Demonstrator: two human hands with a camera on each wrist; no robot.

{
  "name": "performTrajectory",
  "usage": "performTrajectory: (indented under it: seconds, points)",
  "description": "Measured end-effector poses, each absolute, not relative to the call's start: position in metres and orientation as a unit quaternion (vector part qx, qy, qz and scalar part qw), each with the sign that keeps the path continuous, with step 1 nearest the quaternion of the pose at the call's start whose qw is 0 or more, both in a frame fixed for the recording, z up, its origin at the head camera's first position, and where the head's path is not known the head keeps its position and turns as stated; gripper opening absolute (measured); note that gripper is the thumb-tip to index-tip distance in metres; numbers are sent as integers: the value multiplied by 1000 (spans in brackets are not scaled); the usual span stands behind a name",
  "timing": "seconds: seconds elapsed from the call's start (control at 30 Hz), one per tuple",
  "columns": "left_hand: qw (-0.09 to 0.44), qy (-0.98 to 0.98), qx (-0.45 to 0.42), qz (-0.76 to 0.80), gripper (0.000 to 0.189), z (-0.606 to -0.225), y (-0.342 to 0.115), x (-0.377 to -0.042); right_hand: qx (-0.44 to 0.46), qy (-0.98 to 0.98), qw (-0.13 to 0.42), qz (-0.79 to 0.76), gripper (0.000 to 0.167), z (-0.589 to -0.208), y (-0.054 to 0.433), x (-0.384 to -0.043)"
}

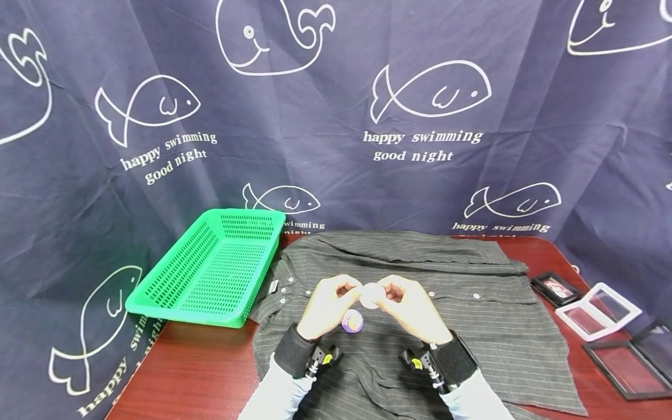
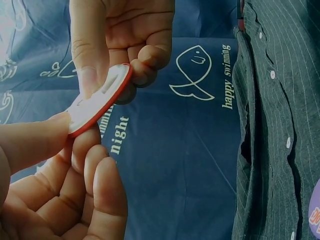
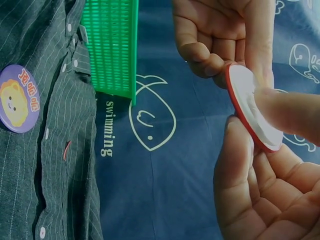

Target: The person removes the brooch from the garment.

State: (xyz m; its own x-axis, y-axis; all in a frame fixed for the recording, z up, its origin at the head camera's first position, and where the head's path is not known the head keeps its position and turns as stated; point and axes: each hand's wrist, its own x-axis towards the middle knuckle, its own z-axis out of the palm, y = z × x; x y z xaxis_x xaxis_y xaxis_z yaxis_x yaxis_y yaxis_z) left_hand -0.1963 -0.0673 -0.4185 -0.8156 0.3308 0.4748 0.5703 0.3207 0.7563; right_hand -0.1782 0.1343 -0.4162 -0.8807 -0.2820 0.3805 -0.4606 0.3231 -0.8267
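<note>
Both hands hold one round pin badge [image 1: 372,296] above the shirt, its white back and red rim showing in the left wrist view. My left hand [image 1: 328,306] pinches one edge between thumb and fingers. On the opposite edge, my right hand [image 1: 412,309] pinches too, its thumb lying on the white back [image 2: 95,102]. The badge's front is turned away. Below the hands, a purple badge [image 1: 352,321] with a yellow lion-like face [image 3: 13,102] lies on the dark striped shirt [image 1: 499,326], near its row of white buttons.
A green plastic basket [image 1: 247,318] stands at the left of the red-brown table [image 1: 194,367]. Along the right edge lie a small black case [image 1: 555,289], a white hinged frame [image 1: 572,319] and a black hinged frame [image 1: 622,388]. A blue fish-print curtain [image 1: 336,128] hangs behind.
</note>
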Motion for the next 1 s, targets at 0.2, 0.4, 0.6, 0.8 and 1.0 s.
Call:
performTrajectory:
  seconds: [0.2,0.4,0.6,0.8,1.0]
  points:
    - [116,-807,-276,-508,11,-418,-67,-196,231,-814,97,524,12,-415,133,-177]
    - [116,-809,-275,-507,10,-420,-67,-196,229,-814,101,524,11,-415,132,-176]
    - [114,-806,-274,-512,10,-419,-67,-196,228,-813,110,524,10,-416,131,-176]
    - [115,-804,-276,-514,10,-420,-67,-196,226,-816,116,520,8,-418,131,-177]
    - [122,-798,-281,-519,11,-420,-66,-195,222,-817,117,519,7,-417,131,-177]
